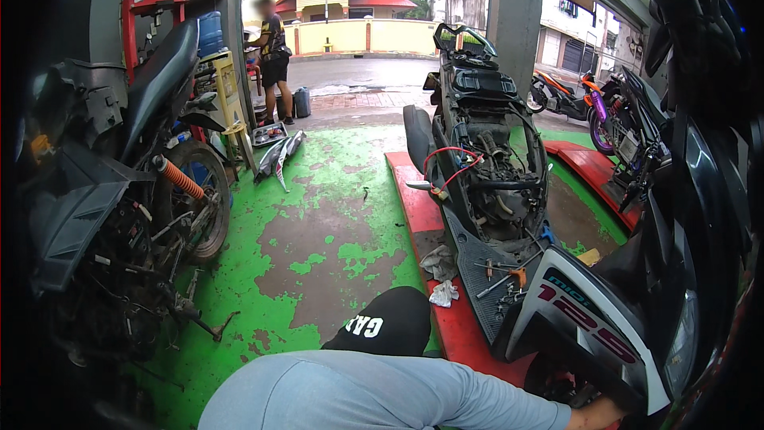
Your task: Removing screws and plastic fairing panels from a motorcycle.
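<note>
Worn green floor [247, 334] spreads left of and ahead of the left grip [598, 413], which reaches in behind a scooter's white-and-black front panel [593, 318]; its fingers are hidden, so I cannot tell whether they are spread or pinching. That panel stands just above the grip. Farther ahead, tools [519, 277] lie on the black footboard [465, 243]. The right grip is out of view.
</note>
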Motion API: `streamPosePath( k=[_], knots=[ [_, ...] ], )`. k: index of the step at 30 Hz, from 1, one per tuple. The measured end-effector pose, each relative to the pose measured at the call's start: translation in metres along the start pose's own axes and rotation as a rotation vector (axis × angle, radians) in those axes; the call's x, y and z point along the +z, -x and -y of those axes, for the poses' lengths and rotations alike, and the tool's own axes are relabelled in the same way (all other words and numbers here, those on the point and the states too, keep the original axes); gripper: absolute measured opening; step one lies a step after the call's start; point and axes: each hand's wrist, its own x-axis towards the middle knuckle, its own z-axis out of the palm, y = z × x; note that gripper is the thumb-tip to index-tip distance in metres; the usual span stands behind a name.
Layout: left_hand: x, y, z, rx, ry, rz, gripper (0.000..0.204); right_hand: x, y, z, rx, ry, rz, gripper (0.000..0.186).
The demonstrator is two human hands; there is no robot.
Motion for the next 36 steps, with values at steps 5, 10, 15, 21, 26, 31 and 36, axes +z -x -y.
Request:
streamPosePath(
  k=[5, 10, 15, 21, 26, 31, 36],
  knots=[
    [0.011, 0.002, -0.004, 0.133, 0.100, -0.517, 0.016, 0.000, 0.000, -0.001, 0.004, 0.008, 0.006, 0.060],
    [0.030, 0.011, 0.012, -0.008, 0.001, -0.121, 0.016, 0.000, -0.001, -0.001, 0.006, 0.018, 0.011, 0.060],
    [0.043, 0.013, 0.011, -0.229, 0.015, -0.231, 0.023, -0.001, -0.001, -0.002, 0.001, 0.023, 0.009, 0.060],
    [0.001, 0.004, -0.010, -0.172, 0.264, -0.111, 0.031, -0.003, -0.003, -0.006, 0.010, 0.036, 0.010, 0.060],
    [-0.023, -0.003, -0.028, -0.502, 1.094, -0.079, 0.036, -0.004, -0.005, -0.010, -0.010, 0.062, -0.020, 0.060],
    [-0.028, -0.002, -0.022, -0.407, 0.679, -0.010, 0.026, -0.008, -0.007, -0.019, -0.013, 0.128, -0.062, 0.060],
    [-0.046, 0.006, -0.040, -0.376, 0.632, -0.098, 0.028, -0.010, -0.015, -0.038, -0.014, 0.142, -0.081, 0.070]
  ],
)
